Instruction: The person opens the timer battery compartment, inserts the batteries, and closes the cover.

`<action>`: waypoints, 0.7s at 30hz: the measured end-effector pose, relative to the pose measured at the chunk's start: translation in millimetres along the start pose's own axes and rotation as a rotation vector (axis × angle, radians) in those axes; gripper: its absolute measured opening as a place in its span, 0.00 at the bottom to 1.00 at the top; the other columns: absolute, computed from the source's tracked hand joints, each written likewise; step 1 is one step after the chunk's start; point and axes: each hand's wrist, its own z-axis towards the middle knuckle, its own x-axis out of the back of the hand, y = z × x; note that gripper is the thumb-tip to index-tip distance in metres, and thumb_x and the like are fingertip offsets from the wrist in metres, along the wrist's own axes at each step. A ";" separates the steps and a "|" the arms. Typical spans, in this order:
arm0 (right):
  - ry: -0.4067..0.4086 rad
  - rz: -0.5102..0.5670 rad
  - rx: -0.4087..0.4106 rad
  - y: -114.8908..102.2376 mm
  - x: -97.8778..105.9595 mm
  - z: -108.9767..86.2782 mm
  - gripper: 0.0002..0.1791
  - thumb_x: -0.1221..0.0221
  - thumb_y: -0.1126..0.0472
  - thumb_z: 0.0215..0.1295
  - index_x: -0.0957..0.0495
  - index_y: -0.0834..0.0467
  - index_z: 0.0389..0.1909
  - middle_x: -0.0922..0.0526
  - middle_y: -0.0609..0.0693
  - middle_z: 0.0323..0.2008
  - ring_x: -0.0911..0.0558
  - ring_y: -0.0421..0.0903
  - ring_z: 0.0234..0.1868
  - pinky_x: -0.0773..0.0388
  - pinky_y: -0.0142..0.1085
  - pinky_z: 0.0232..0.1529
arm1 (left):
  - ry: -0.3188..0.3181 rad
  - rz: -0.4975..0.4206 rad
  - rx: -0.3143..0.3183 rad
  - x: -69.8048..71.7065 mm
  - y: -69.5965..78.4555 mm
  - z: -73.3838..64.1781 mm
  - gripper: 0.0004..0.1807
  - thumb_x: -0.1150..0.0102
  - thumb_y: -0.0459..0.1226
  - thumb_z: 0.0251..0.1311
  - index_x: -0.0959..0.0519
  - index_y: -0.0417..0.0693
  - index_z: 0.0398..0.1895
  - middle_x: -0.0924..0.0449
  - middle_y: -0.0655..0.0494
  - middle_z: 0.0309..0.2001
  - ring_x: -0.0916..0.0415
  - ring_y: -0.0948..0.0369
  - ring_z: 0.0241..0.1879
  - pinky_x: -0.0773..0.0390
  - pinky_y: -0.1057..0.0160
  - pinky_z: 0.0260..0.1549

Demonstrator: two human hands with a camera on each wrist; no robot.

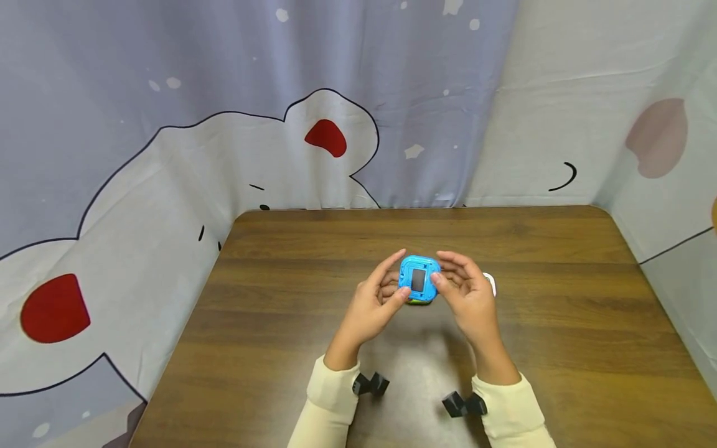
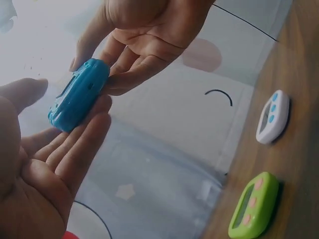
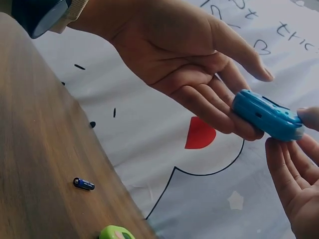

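Observation:
A small blue digital timer [image 1: 414, 264] is held up above the table, its back with a dark rectangular patch towards the head camera. My right hand [image 1: 470, 302] pinches it, thumb on the back face and fingers beneath. My left hand [image 1: 371, 308] supports the other side on nearly straight fingers; in the left wrist view its thumb stands apart from the timer [image 2: 79, 97]. The timer's front is hidden. On the table, a green timer [image 2: 254, 206] with pink buttons lies mostly hidden behind the blue one in the head view.
A white timer [image 2: 273, 117] with blue buttons lies near the green one, partly behind my right hand in the head view. A small dark blue battery [image 3: 83, 183] lies on the wooden table [image 1: 269, 298]. Printed curtains [image 1: 426, 93] hang behind the table.

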 end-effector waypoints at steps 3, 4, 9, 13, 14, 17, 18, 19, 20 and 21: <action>-0.044 -0.024 -0.018 -5.2 -2.5 -1.4 0.18 0.42 0.80 0.61 0.27 0.73 0.53 0.19 0.56 0.45 0.19 0.44 0.42 0.19 0.31 0.43 | -0.007 -0.023 0.021 1.0 0.9 -0.4 0.30 0.44 0.29 0.67 0.39 0.40 0.71 0.19 0.36 0.47 0.15 0.55 0.38 0.15 0.57 0.35; -0.053 -0.035 -0.026 -6.8 -3.5 -1.7 0.18 0.42 0.80 0.61 0.26 0.73 0.53 0.19 0.56 0.46 0.19 0.44 0.42 0.19 0.31 0.43 | -0.010 -0.031 0.020 1.2 1.0 -0.4 0.29 0.44 0.29 0.67 0.38 0.40 0.70 0.19 0.35 0.47 0.15 0.55 0.37 0.15 0.55 0.34; -0.073 -0.178 -0.036 -8.3 -6.1 -2.8 0.17 0.44 0.79 0.62 0.25 0.71 0.53 0.20 0.59 0.45 0.19 0.43 0.41 0.19 0.30 0.38 | 0.009 -0.061 -0.001 2.0 1.0 -0.6 0.25 0.43 0.28 0.66 0.34 0.37 0.66 0.18 0.35 0.45 0.15 0.54 0.36 0.15 0.51 0.31; -0.093 -0.353 -0.005 -3.2 -4.5 -4.9 0.19 0.41 0.74 0.63 0.24 0.63 0.55 0.20 0.55 0.37 0.21 0.41 0.34 0.22 0.28 0.28 | 0.040 -0.069 -0.007 2.1 1.5 -1.3 0.25 0.42 0.27 0.65 0.32 0.39 0.65 0.17 0.35 0.44 0.15 0.54 0.35 0.15 0.55 0.31; -0.097 -0.391 0.006 -2.2 -4.1 -5.4 0.19 0.40 0.73 0.63 0.23 0.61 0.55 0.20 0.53 0.35 0.21 0.41 0.31 0.23 0.28 0.26 | 0.044 -0.070 -0.008 2.0 1.5 -1.4 0.25 0.42 0.27 0.65 0.32 0.39 0.65 0.17 0.35 0.43 0.15 0.54 0.34 0.15 0.55 0.31; -0.101 -0.470 0.042 0.0 -3.6 -6.3 0.20 0.38 0.69 0.63 0.22 0.56 0.56 0.22 0.48 0.29 0.24 0.41 0.25 0.25 0.29 0.22 | 0.051 -0.067 -0.008 2.1 1.6 -1.8 0.25 0.42 0.27 0.65 0.32 0.38 0.65 0.17 0.36 0.43 0.15 0.54 0.35 0.15 0.54 0.31; -0.101 -0.490 0.056 0.5 -3.5 -6.4 0.20 0.38 0.68 0.63 0.22 0.54 0.56 0.22 0.47 0.26 0.25 0.40 0.23 0.27 0.28 0.20 | 0.051 -0.064 -0.007 2.1 1.6 -1.8 0.25 0.42 0.28 0.65 0.32 0.38 0.65 0.17 0.36 0.43 0.15 0.54 0.35 0.15 0.54 0.31; -0.101 -0.504 0.071 1.0 -3.7 -6.4 0.20 0.37 0.67 0.63 0.22 0.53 0.56 0.23 0.45 0.24 0.26 0.40 0.21 0.28 0.28 0.19 | 0.049 -0.062 -0.008 2.3 1.6 -1.9 0.25 0.42 0.28 0.65 0.32 0.38 0.65 0.17 0.36 0.43 0.15 0.54 0.35 0.15 0.53 0.32; -0.101 -0.516 0.087 1.6 -3.9 -6.4 0.20 0.37 0.66 0.63 0.22 0.53 0.56 0.24 0.44 0.22 0.27 0.40 0.19 0.29 0.28 0.19 | 0.047 -0.058 -0.008 2.4 1.5 -1.9 0.25 0.42 0.28 0.65 0.32 0.38 0.66 0.17 0.36 0.43 0.15 0.54 0.35 0.15 0.53 0.32; -0.103 -0.527 0.104 2.0 -4.1 -6.4 0.20 0.37 0.65 0.64 0.22 0.53 0.56 0.25 0.44 0.20 0.29 0.39 0.18 0.31 0.28 0.18 | 0.044 -0.056 -0.009 2.5 1.5 -1.8 0.25 0.42 0.28 0.66 0.33 0.37 0.66 0.17 0.36 0.43 0.15 0.54 0.35 0.15 0.53 0.32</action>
